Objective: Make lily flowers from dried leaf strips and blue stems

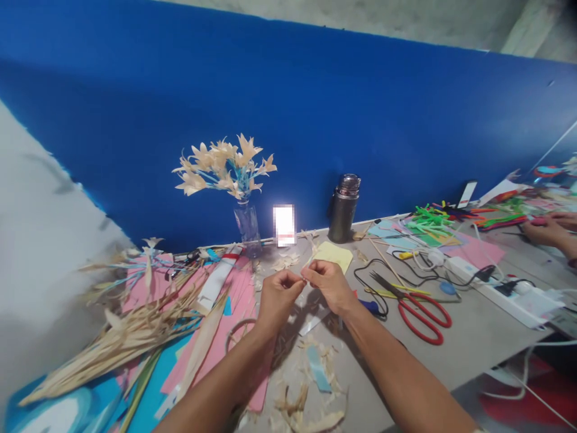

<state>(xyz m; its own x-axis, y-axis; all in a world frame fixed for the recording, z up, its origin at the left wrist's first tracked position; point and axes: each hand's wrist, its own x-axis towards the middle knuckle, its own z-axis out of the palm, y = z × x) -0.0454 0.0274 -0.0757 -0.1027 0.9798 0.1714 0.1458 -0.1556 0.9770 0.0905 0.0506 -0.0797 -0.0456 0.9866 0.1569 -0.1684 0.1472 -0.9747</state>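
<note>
**A:** Where the fingertips meet, what do you have?

**B:** I see a small pale piece (pixel 305 278), too small for me to name. It is pinched from both sides: the left hand (pixel 277 297) is closed on its left end and the right hand (pixel 329 284) on its right end. It is held just above the grey table (pixel 451 349), near the middle.

**A:** And around it?

**B:** Just beyond the right hand I see a yellow sheet (pixel 333 255). To the right of it, red scissors (pixel 419 310) lie flat. Pink paper (pixel 234 313) and dried husk strips (pixel 126 331) lie to the left. Far back, a bottle of husk flowers (pixel 247 225) and a metal flask (pixel 343 207) stand against the blue board (pixel 360 108). At the far right, another person's hand (pixel 547 231) rests on the table.
</note>
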